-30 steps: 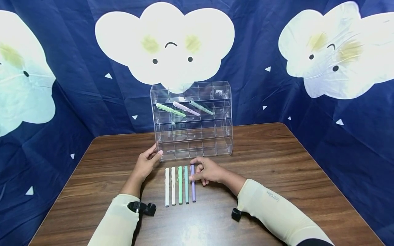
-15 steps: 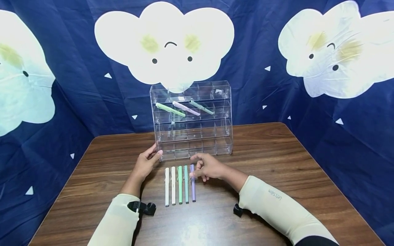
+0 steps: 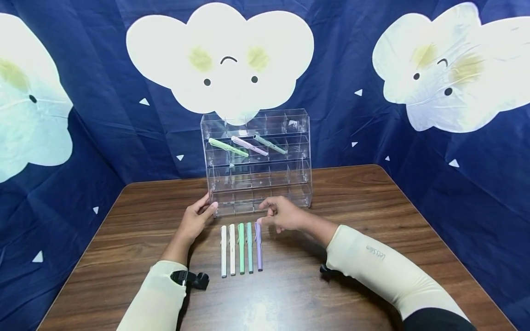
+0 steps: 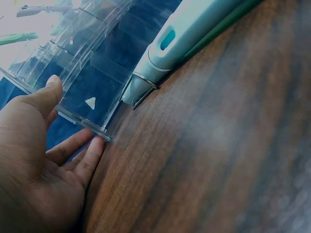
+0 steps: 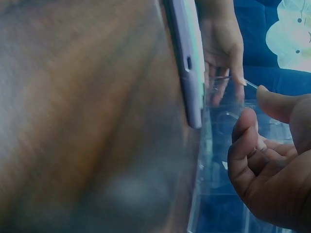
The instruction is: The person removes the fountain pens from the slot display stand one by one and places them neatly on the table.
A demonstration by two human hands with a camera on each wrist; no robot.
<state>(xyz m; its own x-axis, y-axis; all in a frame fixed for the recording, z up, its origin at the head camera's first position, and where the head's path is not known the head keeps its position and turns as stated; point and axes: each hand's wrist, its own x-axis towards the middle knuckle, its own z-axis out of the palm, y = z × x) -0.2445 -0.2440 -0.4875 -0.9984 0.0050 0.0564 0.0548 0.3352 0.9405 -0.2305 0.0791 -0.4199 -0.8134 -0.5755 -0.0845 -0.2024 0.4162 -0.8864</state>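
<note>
A clear tiered display rack (image 3: pixel 260 164) stands towards the back of the table. My left hand (image 3: pixel 196 221) grips its lower left edge, thumb in front and fingers behind; the left wrist view shows this hand (image 4: pixel 41 155) close up. Just past the clip end of a purple pen (image 3: pixel 259 250) hovers my right hand (image 3: pixel 285 215), thumb and forefinger apart. In the right wrist view that hand (image 5: pixel 272 167) holds nothing, fingers loosely bent. Beside the purple pen lie a teal pen (image 3: pixel 250 253), a green pen (image 3: pixel 242 253), a cream pen (image 3: pixel 232 253) and a white pen (image 3: pixel 224 255).
On the rack's second tier from the top lean a light green pen (image 3: pixel 227 147), a pink pen (image 3: pixel 249 145) and a grey-green pen (image 3: pixel 269 144). Behind the wooden table (image 3: pixel 352 197) hangs a dark blue curtain (image 3: pixel 339 69) printed with clouds.
My right hand has moved up from beside the purple pen, past its clip end towards the rack. The left hand keeps its place; the pens lie as before.
</note>
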